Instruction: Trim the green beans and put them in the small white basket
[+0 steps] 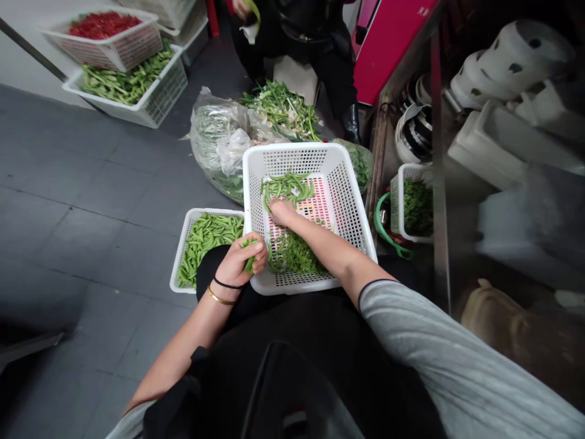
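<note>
On my lap rests a white perforated basket (361,207), tilted slightly. Inside it lie a small heap of green pea pods (292,183) at the far end and a pile of thin green trimmings (299,253) at the near end. My left hand (247,256) is closed around several pea pods at the basket's near left corner. My right hand (282,212) reaches into the basket, its fingers closed at the left edge of the heap with a pod at the fingertips; they are partly hidden. A smaller white basket (174,274) full of pea pods stands at the left.
Beyond the basket are a clear plastic bag of greens (217,131) and a heap of green stalks (283,110). A co-worker (301,36) sits behind them. Stacked baskets (159,103) stand far left. At right are a metal shelf post (441,183) and a basket of leafy greens (400,207).
</note>
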Demonstrator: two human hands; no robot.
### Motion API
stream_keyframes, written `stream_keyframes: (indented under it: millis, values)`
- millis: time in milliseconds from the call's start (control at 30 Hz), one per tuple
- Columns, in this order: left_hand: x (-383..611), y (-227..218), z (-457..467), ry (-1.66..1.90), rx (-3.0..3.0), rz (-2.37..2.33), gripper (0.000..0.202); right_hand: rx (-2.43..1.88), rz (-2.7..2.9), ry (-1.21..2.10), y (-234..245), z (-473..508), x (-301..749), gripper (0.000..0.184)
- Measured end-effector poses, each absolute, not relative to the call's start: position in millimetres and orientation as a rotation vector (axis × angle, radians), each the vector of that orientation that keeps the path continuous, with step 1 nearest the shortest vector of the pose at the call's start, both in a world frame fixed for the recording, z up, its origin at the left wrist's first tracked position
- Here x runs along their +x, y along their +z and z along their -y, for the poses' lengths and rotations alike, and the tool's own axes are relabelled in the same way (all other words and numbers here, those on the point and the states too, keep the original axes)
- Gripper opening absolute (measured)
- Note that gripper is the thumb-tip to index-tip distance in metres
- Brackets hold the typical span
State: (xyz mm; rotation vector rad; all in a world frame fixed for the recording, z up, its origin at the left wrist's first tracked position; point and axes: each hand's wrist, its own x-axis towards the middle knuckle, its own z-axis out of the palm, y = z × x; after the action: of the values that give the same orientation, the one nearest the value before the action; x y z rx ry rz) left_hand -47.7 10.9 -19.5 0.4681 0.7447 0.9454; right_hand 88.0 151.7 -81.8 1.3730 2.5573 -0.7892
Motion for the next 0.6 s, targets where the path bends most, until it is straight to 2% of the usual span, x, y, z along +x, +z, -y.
stream_keyframes:
  millis: [233, 367, 433, 500, 600]
  values:
    - [-24.2, -32.8, -14.4, 0.969, 0.666, -1.262, 0.034, 1.421, -2.744, -0.514, -40.4, -76.1, 146.0, 0.026]
    - [-7.3, -35.7, -13.0, 1.028, 0.651, -1.192, 0.032, 1.274, -3.042, -0.584, -21.3, -32.7, 170.8, 0.03]
    - [-2.9, -29.8, -10.9, 1.002, 0.644, -1.099, 0.03, 1.33, -3.111, -0.89, -17.9, -24.5, 180.3, 0.025]
    - [0.1, -21.1, -7.8, 0.931, 0.659, -1.017, 0.031, 1.379, -2.976, -1.44, -15.3, -21.6, 188.0, 0.024]
    - [3.3, -10.0, -1.9, 0.819, 0.721, -0.892, 0.032, 1.104, -2.474, -2.243, -9.9, -18.5, 195.2, 0.027]
